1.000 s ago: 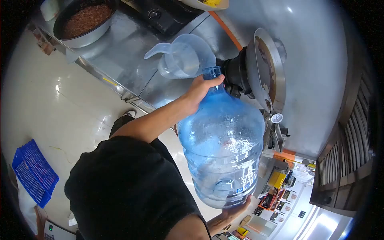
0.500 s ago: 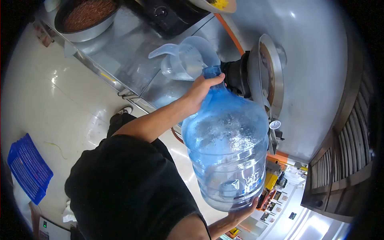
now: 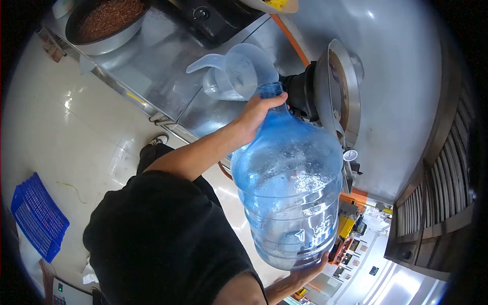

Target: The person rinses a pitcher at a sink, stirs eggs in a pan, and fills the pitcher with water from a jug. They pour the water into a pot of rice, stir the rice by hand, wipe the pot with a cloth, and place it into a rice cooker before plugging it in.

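Observation:
My left hand (image 3: 263, 113) grips the neck of a big blue clear water jug (image 3: 290, 178), fingers wrapped just below its mouth. My right hand (image 3: 311, 270) supports the jug's base, partly hidden behind it. The jug lies on its side in front of me, its wall beaded with droplets inside. Its mouth overlaps the rim of a clear plastic pitcher (image 3: 236, 76) in this view. That pitcher has a curved handle pointing away from the jug and is over the steel counter (image 3: 168, 76).
Beyond the jug's neck a wide metal pan (image 3: 351, 94) sits on a black stand, with a dial thermometer (image 3: 349, 155) by it. A pot of reddish-brown grains (image 3: 101, 46) stands on the counter near a black stove (image 3: 208, 20). A blue basket (image 3: 40, 216) is at floor level.
The jug and both hands stay nearly where they were. The pitcher has turned slightly, so more of its inside shows.

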The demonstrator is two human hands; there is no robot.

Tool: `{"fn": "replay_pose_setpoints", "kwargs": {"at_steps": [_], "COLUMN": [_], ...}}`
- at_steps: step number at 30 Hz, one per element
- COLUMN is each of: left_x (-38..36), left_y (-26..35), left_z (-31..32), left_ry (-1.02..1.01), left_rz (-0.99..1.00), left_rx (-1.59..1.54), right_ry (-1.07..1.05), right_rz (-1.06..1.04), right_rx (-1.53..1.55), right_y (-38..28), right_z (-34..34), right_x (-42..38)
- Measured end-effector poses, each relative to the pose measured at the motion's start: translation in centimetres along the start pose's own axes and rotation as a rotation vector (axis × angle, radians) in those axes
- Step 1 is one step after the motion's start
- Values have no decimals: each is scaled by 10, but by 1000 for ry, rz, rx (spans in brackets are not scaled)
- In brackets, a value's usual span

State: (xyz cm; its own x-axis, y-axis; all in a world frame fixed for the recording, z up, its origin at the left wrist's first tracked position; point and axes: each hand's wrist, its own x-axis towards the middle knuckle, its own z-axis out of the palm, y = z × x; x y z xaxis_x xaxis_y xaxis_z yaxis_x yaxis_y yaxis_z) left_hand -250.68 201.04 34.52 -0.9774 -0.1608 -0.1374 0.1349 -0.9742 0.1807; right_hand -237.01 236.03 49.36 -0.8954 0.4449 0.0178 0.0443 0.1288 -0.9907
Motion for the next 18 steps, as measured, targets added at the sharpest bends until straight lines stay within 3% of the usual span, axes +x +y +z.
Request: {"fn": "replay_pose_setpoints", "kwargs": {"at_steps": [18], "left_x": [8], "left_y": [-4], "left_z": [-4], "left_ry": [37], "left_rz": [-10], "left_rx": [35], "right_ry": [21], "right_rz": [34], "right_rx": [4], "right_y": [9], "right_z": [0], "right_x": [3]}}
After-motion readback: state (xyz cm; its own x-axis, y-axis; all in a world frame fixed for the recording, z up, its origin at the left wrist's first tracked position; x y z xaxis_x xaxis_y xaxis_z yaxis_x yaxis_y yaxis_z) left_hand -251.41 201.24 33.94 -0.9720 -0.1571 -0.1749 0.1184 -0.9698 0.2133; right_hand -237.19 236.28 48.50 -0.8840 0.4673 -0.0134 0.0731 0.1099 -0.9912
